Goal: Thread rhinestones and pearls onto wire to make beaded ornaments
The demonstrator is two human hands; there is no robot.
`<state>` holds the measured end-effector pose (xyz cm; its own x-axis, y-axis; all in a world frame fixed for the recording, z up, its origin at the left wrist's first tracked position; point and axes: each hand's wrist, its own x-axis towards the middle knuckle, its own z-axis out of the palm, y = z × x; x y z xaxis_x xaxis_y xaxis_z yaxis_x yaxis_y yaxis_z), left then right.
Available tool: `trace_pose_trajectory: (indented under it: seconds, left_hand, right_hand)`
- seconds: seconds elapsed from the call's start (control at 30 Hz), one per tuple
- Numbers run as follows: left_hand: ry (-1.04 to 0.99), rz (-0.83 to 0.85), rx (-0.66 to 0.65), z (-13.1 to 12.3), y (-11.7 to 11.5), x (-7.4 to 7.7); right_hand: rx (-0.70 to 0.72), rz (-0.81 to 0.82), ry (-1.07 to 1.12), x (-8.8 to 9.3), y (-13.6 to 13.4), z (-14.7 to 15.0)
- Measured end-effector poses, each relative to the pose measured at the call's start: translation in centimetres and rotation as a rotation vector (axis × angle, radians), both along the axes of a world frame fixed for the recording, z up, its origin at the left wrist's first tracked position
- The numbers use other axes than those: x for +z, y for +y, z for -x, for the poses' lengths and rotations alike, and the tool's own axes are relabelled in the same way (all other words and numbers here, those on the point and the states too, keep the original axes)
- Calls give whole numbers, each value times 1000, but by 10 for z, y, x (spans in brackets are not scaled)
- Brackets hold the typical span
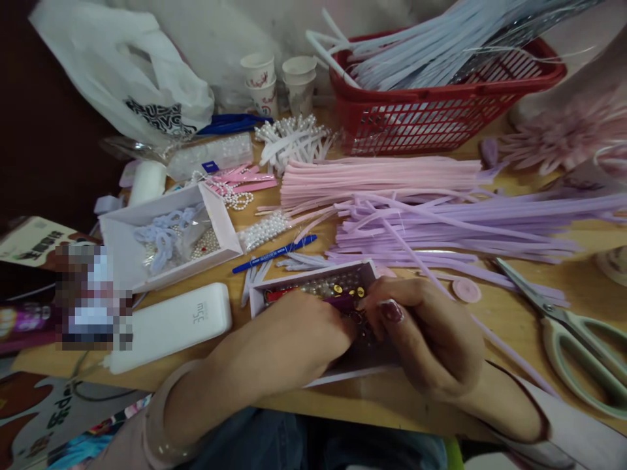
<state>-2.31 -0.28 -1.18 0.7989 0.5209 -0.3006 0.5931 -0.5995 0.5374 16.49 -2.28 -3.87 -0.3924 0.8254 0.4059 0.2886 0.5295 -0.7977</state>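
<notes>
A white open box point(313, 273) stands at the table's front edge, holding beads, yellow-gold pieces and a dark purple item. My left hand point(308, 329) reaches down into it from the left, its fingers mostly hidden behind the back of the hand. Over the box's right side is my right hand point(431, 329), fingers curled and thumb drawn in towards the index finger. Whatever sits between those fingertips is too small or covered to make out. A long lilac pipe cleaner point(416, 258) runs diagonally behind my right hand; whether the hand touches it, I cannot tell.
Lilac pipe cleaners point(465, 225) and pink pipe cleaners point(382, 177) lie behind the box. Scissors point(563, 320) are at right, a white power bank point(171, 326) and second box point(166, 274) at left. A blue pen point(274, 253) and red basket point(416, 121) stand farther back.
</notes>
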Motion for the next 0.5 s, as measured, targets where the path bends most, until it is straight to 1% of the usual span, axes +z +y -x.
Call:
trace_pose_trajectory:
  seconds: [0.03, 0.07, 0.13, 0.2, 0.27, 0.3, 0.4, 0.5]
  left_hand:
    - [15, -16, 14, 1, 0, 3]
    - [11, -15, 65, 3, 1, 6]
    - [-42, 44, 237, 8, 1, 14]
    - [-143, 186, 425, 13, 1, 20]
    - [-282, 367, 565, 16, 0, 24]
    - [-354, 445, 601, 18, -1, 25]
    - [-546, 576, 659, 18, -3, 23]
    - [-592, 634, 668, 15, -4, 20]
  right_hand:
    - [-4, -10, -10, 1, 0, 0]
    - [-2, -22, -19, 1, 1, 0]
    - [17, -39, -24, 3, 3, 1]
    - [46, -47, -25, 5, 4, 1]
    - [62, -38, -52, 8, 4, 2]
    - [63, -34, -75, 10, 4, 2]
    - [54, -35, -141, 14, 3, 3]
    - [56, -54, -160, 14, 4, 4]
